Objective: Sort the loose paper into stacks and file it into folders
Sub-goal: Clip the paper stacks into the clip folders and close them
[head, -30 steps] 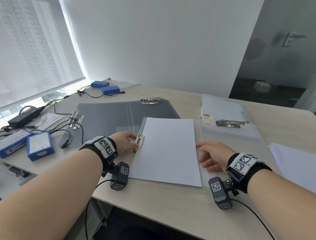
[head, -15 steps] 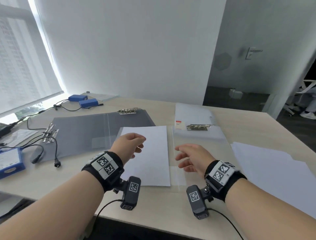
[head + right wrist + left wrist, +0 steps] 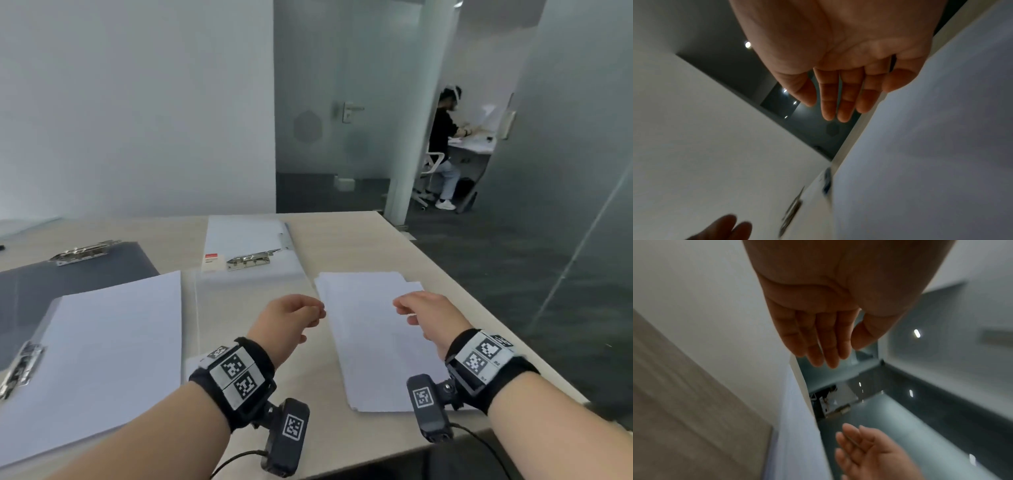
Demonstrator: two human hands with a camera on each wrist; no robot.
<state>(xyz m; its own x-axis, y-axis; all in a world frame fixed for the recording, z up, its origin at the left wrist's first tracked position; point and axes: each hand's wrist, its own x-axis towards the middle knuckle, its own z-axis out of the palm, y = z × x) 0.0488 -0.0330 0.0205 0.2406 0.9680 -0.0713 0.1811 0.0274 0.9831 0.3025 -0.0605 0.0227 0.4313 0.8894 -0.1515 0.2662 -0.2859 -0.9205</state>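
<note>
A loose pile of white paper (image 3: 373, 339) lies on the table at the right. My left hand (image 3: 291, 322) hovers at the pile's left edge and my right hand (image 3: 424, 315) hovers over its right side. Both have relaxed fingers and hold nothing. The wrist views show my left hand (image 3: 830, 340) and my right hand (image 3: 838, 97) with straight fingers and bare palms. At the left, a filed white stack (image 3: 102, 342) sits in a clear folder with a metal clip (image 3: 20, 366). Another clear folder (image 3: 246, 240) with a clip (image 3: 251, 258) lies further back.
A dark grey open folder (image 3: 68, 277) with a clip (image 3: 85, 251) lies at the back left. The table's right edge (image 3: 479, 308) runs close to the loose pile. Beyond a glass partition a person sits at a desk.
Both hands left the filed stack and moved right to the loose pile. My view swung right with them, so the blue boxes and cables at the left dropped out of sight.
</note>
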